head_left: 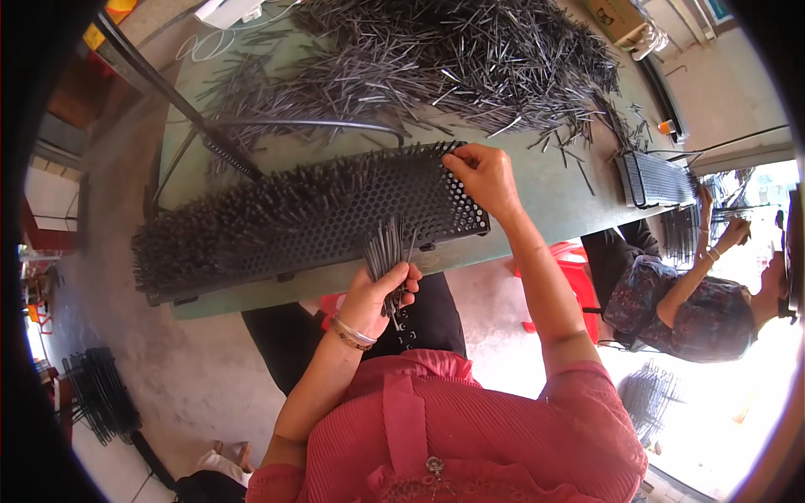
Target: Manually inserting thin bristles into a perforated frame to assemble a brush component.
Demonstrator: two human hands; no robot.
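A long black rack with a perforated face (423, 191) lies across the near edge of the table. Its left part is packed with upright thin dark strips (243, 214), while many holes toward the right end stand bare. My left hand (373, 298) is closed around a bundle of thin dark grey strips (386, 250), just in front of the rack. At the rack's far right corner, my right hand (486, 178) has its fingertips pinched together against the perforated face. Whatever lies between those fingertips is too small to make out.
A big heap of loose strips (520, 63) covers the back of the green table (558, 197). A black bar on a stand (184, 105) rises at the left. On the right, a co-worker (683, 302) sits at another perforated rack (662, 178). A red stool (566, 281) stands below.
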